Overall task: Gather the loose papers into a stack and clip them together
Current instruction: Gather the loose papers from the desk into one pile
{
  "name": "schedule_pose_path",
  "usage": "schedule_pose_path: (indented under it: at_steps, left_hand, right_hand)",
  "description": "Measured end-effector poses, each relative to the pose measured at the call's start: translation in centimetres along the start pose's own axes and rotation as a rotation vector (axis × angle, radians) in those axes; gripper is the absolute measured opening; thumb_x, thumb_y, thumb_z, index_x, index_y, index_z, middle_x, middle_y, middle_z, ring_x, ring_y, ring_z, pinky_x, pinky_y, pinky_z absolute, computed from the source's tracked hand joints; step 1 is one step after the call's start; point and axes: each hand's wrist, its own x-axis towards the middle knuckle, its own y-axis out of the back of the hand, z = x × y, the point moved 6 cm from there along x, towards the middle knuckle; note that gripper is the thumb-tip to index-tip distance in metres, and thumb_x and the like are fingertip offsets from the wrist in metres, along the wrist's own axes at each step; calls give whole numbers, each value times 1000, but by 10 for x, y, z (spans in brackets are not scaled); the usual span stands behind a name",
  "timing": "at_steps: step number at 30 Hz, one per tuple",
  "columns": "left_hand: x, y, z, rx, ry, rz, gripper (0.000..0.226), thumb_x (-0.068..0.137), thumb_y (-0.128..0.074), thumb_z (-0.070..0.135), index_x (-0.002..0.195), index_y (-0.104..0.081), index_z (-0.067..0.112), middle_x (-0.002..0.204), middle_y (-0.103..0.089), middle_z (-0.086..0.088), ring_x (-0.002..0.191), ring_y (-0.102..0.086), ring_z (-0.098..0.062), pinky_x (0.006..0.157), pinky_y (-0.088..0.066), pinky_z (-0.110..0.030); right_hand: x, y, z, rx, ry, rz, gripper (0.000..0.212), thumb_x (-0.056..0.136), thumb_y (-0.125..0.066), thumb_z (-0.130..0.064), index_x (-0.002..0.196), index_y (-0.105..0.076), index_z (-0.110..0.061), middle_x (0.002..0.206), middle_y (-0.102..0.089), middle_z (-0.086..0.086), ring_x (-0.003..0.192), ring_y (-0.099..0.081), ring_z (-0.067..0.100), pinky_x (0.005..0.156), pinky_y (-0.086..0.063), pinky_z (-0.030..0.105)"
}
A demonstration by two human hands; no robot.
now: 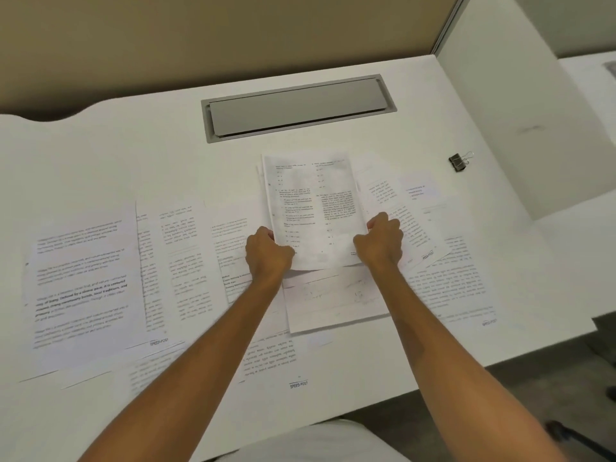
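I hold a thin stack of printed papers [311,208] upright-tilted over the middle of the white desk [116,161]. My left hand [266,253] grips its lower left edge and my right hand [381,241] grips its lower right edge. Several loose printed sheets lie flat around it: a large one at the left [81,278], others beside it [180,261], one under the stack [333,298], more at the right [446,275] and near the front edge [276,361]. A black binder clip [458,162] lies alone at the far right of the desk.
A grey cable-tray flap [296,106] is set into the desk behind the papers. A beige partition wall [200,38] runs along the back and a white side panel [516,111] rises at the right. The desk's front edge slants down to the right.
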Motion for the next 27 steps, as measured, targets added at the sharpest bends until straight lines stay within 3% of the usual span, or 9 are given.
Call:
schedule_pose_path:
  at_steps: [3, 6, 8, 10, 13, 18, 22, 25, 27]
  left_hand:
    - [0, -3, -3, -8, 39, 6, 48, 77, -79, 2, 117, -54, 8, 112, -63, -8, 95, -63, -24, 71, -51, -29]
    - [1, -2, -8, -21, 76, 3, 43, 79, -75, 0, 117, -55, 8, 112, -64, -8, 94, -62, -24, 75, -54, -31]
    - [1, 0, -12, -68, 118, 0, 37, 79, -73, 1, 112, -57, 9, 108, -64, -7, 92, -63, -25, 78, -58, -35]
    - [1, 1, -15, -134, 165, -23, 28, 78, -74, 1, 100, -59, 10, 97, -64, -4, 87, -64, -25, 73, -58, -34]
    - [0, -1, -20, -223, 216, -101, 18, 78, -75, 4, 92, -63, 7, 89, -65, -4, 77, -62, -21, 66, -52, -26]
    - [0, 3, -20, -335, 192, -171, 20, 78, -75, 3, 97, -68, 7, 102, -74, -5, 93, -70, -25, 89, -59, -40]
    - [-8, 17, -4, -448, 109, -200, 30, 85, -71, -4, 106, -64, 16, 111, -72, -4, 95, -70, -20, 86, -60, -38]
    - [-17, 41, 14, -538, -7, -162, 35, 87, -70, -6, 110, -63, 19, 104, -74, 2, 89, -72, -11, 73, -59, -27]
    - [-24, 60, 28, -592, -107, -136, 39, 86, -70, -8, 110, -66, 22, 100, -75, 6, 87, -75, -9, 71, -60, -24]
  right_hand:
    - [8, -2, 3, 48, -70, -43, 55, 85, -70, -12, 133, -45, -10, 134, -49, 14, 122, -52, 33, 99, -50, 53]
    - [14, -4, 6, 125, -123, -80, 59, 83, -73, -13, 135, -46, -8, 132, -54, 14, 118, -58, 34, 95, -53, 47]
    - [17, -4, 7, 183, -127, -108, 47, 82, -73, -13, 124, -54, -6, 119, -62, 10, 104, -64, 30, 75, -54, 34]
    - [19, -5, 9, 251, -126, -152, 30, 82, -72, -13, 109, -61, -5, 107, -65, 7, 90, -63, 26, 58, -44, 23]
    - [21, -9, 11, 401, -128, -238, 29, 86, -71, -8, 114, -66, -1, 118, -68, 11, 102, -65, 29, 73, -49, 27]
    - [17, -6, 8, 571, -62, -321, 59, 85, -72, -2, 141, -55, -11, 140, -61, 7, 122, -61, 29, 101, -53, 38]
    - [8, 14, -2, 684, 87, -292, 49, 86, -72, 3, 132, -62, -10, 125, -69, 8, 108, -69, 29, 90, -61, 41]
    - [-6, 36, -16, 831, 215, -294, 48, 85, -70, 8, 130, -64, -7, 119, -73, 8, 101, -72, 25, 80, -63, 33]
    - [-10, 48, -26, 897, 279, -300, 50, 83, -70, 10, 130, -65, -6, 120, -73, 9, 103, -73, 26, 82, -63, 36]
